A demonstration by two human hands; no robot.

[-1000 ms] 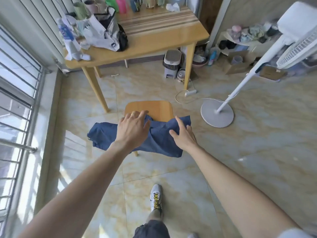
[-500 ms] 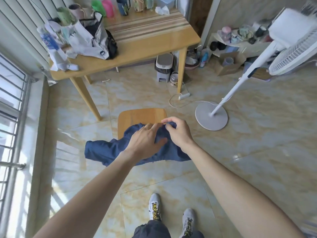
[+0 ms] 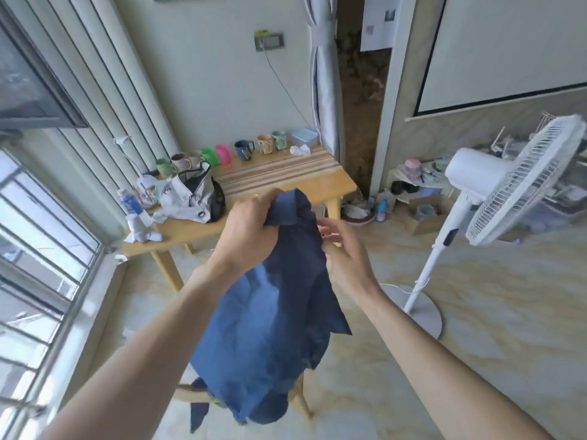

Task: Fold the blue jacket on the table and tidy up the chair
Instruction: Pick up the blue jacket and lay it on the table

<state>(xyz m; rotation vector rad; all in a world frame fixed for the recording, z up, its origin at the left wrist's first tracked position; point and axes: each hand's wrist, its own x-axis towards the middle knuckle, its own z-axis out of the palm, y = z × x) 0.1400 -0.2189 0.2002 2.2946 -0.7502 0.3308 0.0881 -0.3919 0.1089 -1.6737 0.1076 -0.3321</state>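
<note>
— Sunlit tiled room: wooden table [image 3: 286, 185] at the far wall, barred window on your left, white fan [image 3: 495, 185] on your right. What sits on the table?

— A row of mugs [image 3: 244, 150] along the back edge, a grey-white bag [image 3: 190, 198] at the left part, a bottle [image 3: 128, 204] near the left corner. The striped right part lies bare.

— And the jacket [image 3: 270, 328]?

— Off every surface. You hold it up in the air in front of the table; it hangs in loose folds, lowest edge dangling over the chair [image 3: 298, 398], of which only legs and a sliver of seat show.

— Your hands?

— Left hand [image 3: 251, 230] is fisted around the bunched top of the cloth. Right hand [image 3: 346, 252] sits just beside the right edge, fingers half curled, tips touching the fabric; whether it pinches anything, I cannot tell.
</note>
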